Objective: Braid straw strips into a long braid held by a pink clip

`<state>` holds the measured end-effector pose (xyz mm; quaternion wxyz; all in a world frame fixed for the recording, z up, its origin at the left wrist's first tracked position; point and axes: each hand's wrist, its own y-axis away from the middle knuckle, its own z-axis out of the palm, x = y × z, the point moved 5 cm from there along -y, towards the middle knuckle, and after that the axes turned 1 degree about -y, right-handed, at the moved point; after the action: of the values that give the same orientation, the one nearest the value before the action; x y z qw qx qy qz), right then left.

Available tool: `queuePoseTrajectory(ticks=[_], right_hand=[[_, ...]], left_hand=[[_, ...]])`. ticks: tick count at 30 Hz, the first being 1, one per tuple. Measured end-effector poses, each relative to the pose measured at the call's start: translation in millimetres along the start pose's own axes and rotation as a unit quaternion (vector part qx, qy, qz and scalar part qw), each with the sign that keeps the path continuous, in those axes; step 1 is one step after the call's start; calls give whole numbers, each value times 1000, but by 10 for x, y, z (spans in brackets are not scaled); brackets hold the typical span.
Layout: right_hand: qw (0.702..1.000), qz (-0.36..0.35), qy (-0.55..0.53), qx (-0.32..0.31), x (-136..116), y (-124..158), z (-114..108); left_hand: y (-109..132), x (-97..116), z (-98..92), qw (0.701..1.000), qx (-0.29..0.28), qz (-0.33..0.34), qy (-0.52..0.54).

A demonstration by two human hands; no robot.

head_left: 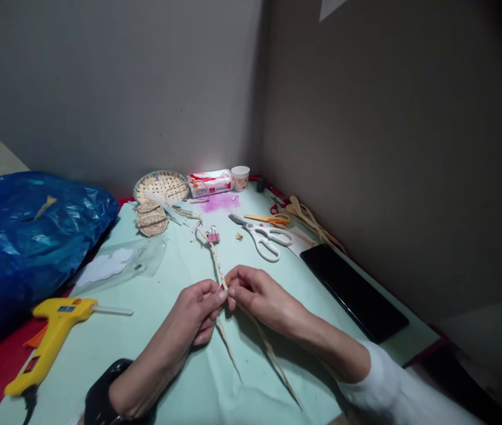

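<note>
A thin, pale braid (217, 260) of dried plant fibre runs from the middle of the table toward me. At its near end, my left hand (201, 307) is closed, thumb and fingers pinching the braid. Touching it from the other side, my right hand (260, 295) also pinches the fibre at the same spot. Loose strands (273, 354) hang out below both hands and lie toward the table's near edge. A pink binder clip (213, 237) sits by the braid's far part; whether it grips the braid is hard to tell.
White-handled scissors (265, 241), orange scissors (273, 220) and a black phone-like slab (352, 290) lie to the right. On the left are a yellow glue gun (56, 336), a blue plastic bag (25, 236) and a clear packet (122, 264). Behind stand a twine ball (151, 218), woven basket (161, 184) and paper cup (240, 177).
</note>
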<state>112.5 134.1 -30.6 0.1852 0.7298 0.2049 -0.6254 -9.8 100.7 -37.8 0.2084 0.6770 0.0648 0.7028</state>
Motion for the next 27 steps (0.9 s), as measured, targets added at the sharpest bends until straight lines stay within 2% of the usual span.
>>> queuePoseTrajectory(ticks=[8,15,22,27], right_hand=[[991,-48,124,-16,-137,59,-15],[982,-56,180,-7,-189,104,-12],[973,-29,226,33,-135,86,-30],[982,-4,188,31,-85,74,-24]], left_hand=[[14,6,34,1000,-4,-1,12],[-3,-7,35,999,37,-6,-7],[-49,-26,-3,999,40,3,15],[-72,-77,-30,999,28,4,31]])
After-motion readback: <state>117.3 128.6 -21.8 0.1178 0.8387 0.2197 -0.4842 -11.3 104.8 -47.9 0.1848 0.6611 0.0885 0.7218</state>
